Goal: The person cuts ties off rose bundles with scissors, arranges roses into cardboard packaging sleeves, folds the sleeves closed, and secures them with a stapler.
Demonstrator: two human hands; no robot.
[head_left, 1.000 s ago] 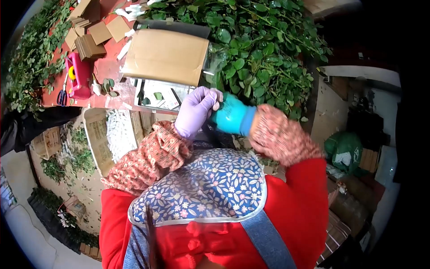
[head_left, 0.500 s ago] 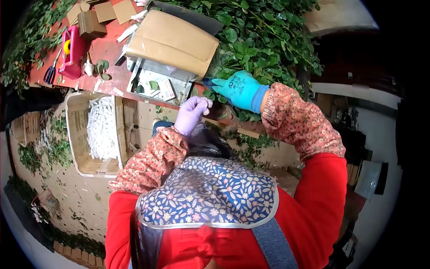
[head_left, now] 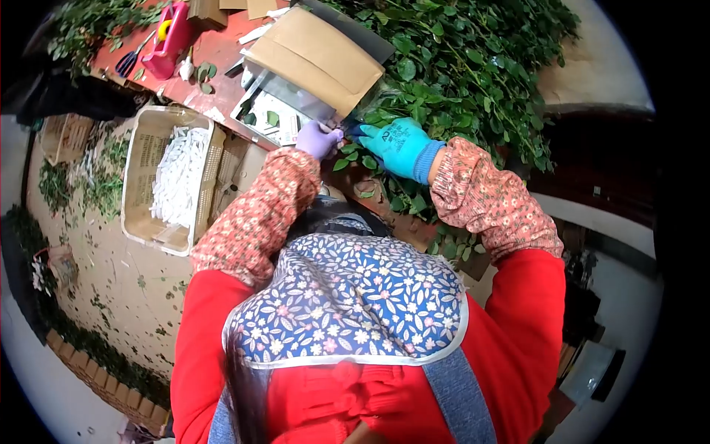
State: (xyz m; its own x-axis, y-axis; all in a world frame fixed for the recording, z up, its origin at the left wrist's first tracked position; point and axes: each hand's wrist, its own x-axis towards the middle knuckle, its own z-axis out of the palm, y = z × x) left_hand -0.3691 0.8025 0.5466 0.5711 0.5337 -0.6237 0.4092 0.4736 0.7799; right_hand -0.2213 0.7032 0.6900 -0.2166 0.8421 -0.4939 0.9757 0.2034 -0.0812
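Left hand (head_left: 318,139), gloved in lilac, fingers curled inward by the front edge of the worktop (head_left: 222,46); I can't tell whether it pinches anything. Right hand (head_left: 396,148) just beside it, fingers reaching toward the left; grip, if any, hidden from me. Leafy stems (head_left: 473,89) heaped on the worktop, right of the brown cardboard (head_left: 318,55), some hanging at the front edge. Risk, I judge: the floral sleeve (head_left: 492,196) catching overhanging sprigs could drag them down. Dark print on the teal glove (head_left: 405,140), not legible; small white box (head_left: 289,131), lettering too fine.

1 head-worn view, steeply downward
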